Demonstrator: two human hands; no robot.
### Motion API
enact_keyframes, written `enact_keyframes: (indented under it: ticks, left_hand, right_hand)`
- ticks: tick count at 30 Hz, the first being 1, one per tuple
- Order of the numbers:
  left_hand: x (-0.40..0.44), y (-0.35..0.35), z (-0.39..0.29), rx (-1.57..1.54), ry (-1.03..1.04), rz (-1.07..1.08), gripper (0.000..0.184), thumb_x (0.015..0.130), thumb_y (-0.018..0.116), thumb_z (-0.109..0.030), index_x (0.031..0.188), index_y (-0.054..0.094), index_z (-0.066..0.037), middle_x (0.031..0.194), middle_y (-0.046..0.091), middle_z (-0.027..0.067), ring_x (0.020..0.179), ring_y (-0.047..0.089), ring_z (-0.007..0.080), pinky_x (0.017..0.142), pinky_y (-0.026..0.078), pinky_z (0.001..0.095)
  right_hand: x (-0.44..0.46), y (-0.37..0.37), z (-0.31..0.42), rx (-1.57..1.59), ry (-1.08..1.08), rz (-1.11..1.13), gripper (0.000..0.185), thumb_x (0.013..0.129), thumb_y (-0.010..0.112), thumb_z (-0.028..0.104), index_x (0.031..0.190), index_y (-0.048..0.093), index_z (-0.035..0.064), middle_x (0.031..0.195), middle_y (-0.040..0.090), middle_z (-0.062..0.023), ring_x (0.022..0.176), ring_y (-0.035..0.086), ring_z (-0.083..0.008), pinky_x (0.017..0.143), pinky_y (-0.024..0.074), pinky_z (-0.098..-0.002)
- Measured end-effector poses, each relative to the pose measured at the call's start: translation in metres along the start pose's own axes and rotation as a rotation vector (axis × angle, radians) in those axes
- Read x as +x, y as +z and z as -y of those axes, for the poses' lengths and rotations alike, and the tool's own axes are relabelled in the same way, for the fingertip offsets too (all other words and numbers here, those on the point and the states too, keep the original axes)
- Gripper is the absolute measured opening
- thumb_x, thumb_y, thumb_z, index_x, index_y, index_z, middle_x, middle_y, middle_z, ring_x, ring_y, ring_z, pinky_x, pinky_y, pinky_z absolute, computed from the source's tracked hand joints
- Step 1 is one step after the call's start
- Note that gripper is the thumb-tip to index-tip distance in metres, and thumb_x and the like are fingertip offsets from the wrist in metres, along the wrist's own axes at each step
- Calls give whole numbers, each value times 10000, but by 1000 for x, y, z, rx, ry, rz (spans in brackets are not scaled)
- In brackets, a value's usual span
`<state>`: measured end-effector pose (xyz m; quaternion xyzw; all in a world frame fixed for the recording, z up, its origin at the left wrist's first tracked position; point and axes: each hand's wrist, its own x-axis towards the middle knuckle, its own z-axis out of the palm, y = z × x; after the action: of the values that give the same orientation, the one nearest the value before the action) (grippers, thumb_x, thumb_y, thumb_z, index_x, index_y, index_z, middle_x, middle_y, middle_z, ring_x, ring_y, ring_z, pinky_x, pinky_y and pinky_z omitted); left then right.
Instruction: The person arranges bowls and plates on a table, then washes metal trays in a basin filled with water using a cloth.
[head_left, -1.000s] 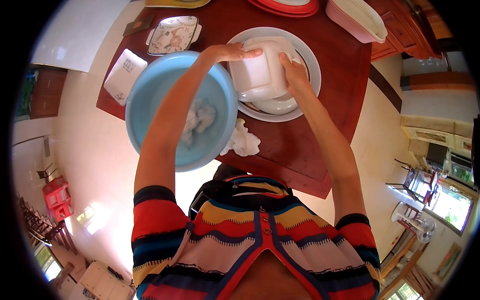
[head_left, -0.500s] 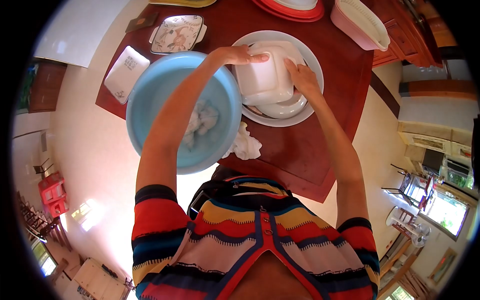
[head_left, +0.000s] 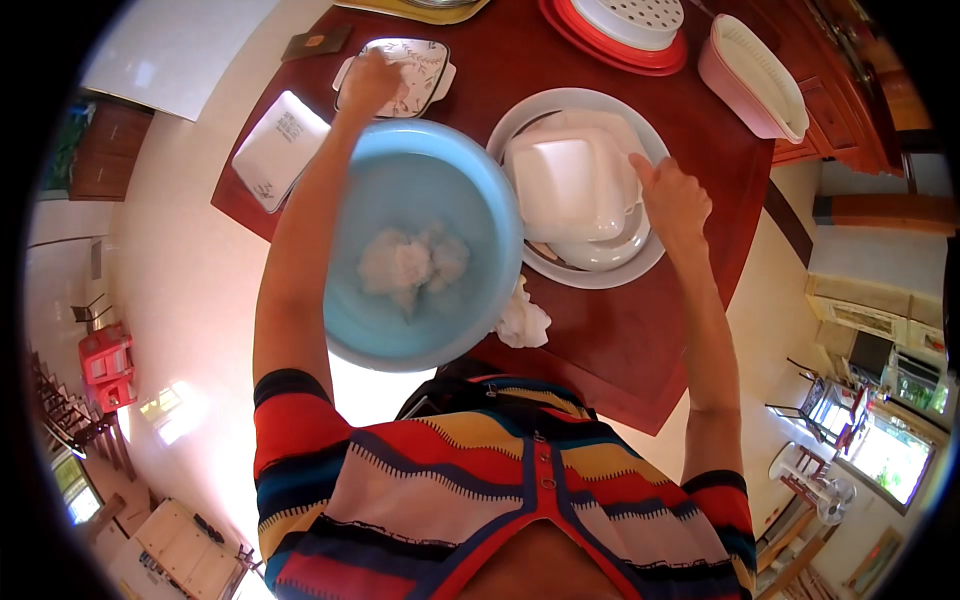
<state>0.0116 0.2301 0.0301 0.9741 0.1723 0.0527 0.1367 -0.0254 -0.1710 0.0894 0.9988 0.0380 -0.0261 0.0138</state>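
Red-brown counter spreads under everything in the head view. At eleven o'clock, the left hand covers part of a patterned dish; whether it grips is unclear. At the white basin's three o'clock rim, the right hand holds nothing, fingers curled, thumb out. White dishes lie stacked inside that basin.
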Motion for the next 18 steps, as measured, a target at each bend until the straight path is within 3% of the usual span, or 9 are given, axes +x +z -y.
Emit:
enact_keyframes:
  ticks: [2, 5, 6, 8, 11, 12, 15, 16, 18]
  left_hand:
    - [15, 20, 43, 78, -251, -120, 462, 749, 576, -280, 1076, 503, 38, 1049, 565, 263, 1069, 511, 377, 888, 437, 427]
    - [16, 21, 62, 155, -347, -15, 464, 743, 558, -222, 1107, 465, 51, 1026, 568, 281, 1031, 544, 368, 848, 467, 417]
    - [19, 23, 69, 156, -342, -16, 464, 743, 558, -222, 1107, 465, 51, 1026, 568, 281, 1031, 544, 368, 848, 467, 417]
    - [29, 29, 83, -195, -405, 127, 484, 713, 600, -201, 1094, 459, 62, 1002, 579, 279, 940, 594, 369, 809, 493, 398]
    - [28, 30, 78, -223, -491, -9, 494, 671, 650, -163, 1054, 463, 87, 988, 590, 266, 859, 621, 378, 763, 515, 375]
    - [32, 34, 87, -217, -483, 21, 431, 669, 671, -113, 1015, 475, 54, 1023, 580, 232, 851, 618, 354, 527, 572, 412]
    - [32, 34, 100, -306, -444, 186, 408, 680, 657, -109, 1013, 463, 25, 980, 591, 181, 793, 618, 307, 542, 563, 411]
    - [34, 34, 105, -361, -446, 274, 384, 693, 647, -114, 1013, 469, 2, 935, 586, 140, 742, 601, 252, 529, 537, 388]
    - [35, 34, 106, -431, -427, 269, 368, 695, 646, -118, 1003, 483, -2, 934, 582, 132, 733, 595, 239, 510, 524, 373]
  right_hand:
    - [7, -10, 18, 144, -151, -86, 470, 862, 462, 469, 756, 561, 22, 665, 620, -154, 656, 616, -340, 594, 480, -411]
    - [18, -14, 72, 534, -495, -110, 368, 842, 526, 373, 783, 527, 9, 710, 611, -179, 697, 603, -362, 613, 474, -427]
    - [23, -9, 95, 623, -493, 26, 348, 837, 536, 351, 807, 541, 3, 765, 617, -189, 753, 601, -360, 660, 471, -428]
    - [38, 11, 140, 733, -495, 237, 334, 828, 550, 319, 888, 565, -8, 888, 618, -204, 873, 588, -351, 753, 456, -423]
    - [52, 32, 183, 774, -453, 366, 382, 821, 557, 317, 1002, 565, -19, 1001, 603, -213, 967, 570, -339, 821, 443, -407]
    - [55, 37, 193, 790, -407, 422, 421, 820, 559, 324, 1059, 554, -24, 1046, 593, -215, 997, 563, -336, 841, 440, -396]
    - [64, 48, 215, 834, -194, 544, 443, 828, 552, 328, 1091, 532, -27, 1102, 562, -229, 1043, 541, -342, 868, 431, -395]
    - [69, 48, 219, 823, -132, 626, 571, 838, 556, 329, 1268, 414, -18, 1251, 482, -199, 1112, 511, -299, 913, 413, -365]
    - [76, 53, 222, 865, -125, 610, 565, 839, 558, 312, 1277, 401, -8, 1270, 460, -202, 1138, 486, -304, 928, 400, -369]
